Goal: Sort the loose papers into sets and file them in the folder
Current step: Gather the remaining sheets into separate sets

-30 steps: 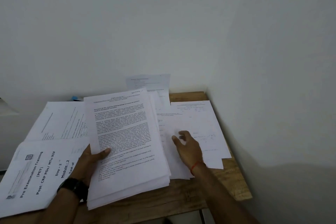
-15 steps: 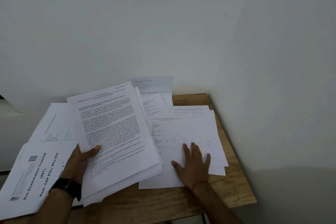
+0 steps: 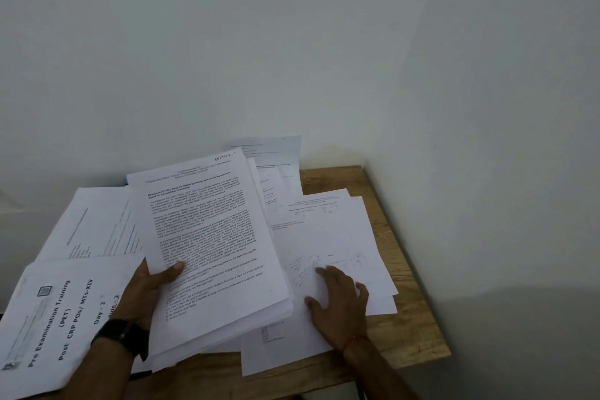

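Loose papers (image 3: pixel 331 230) spread over the desk (image 3: pixel 415 328), overlapping, some overhanging its front edge: likely to slide off if dragged by the right hand (image 3: pixel 341 305), spread flat and pressing on them. Thick stack (image 3: pixel 211 237), tilted up, pinched at one edge by the left hand (image 3: pixel 149 289), thumb on top: liable to fan out and spill. White, thin, floppy, densely printed; a few scribbled on.

Wood table (image 3: pixel 418 334) in corner — covered w/ loose printed sheets (image 3: pixel 341 230), right edge bare.
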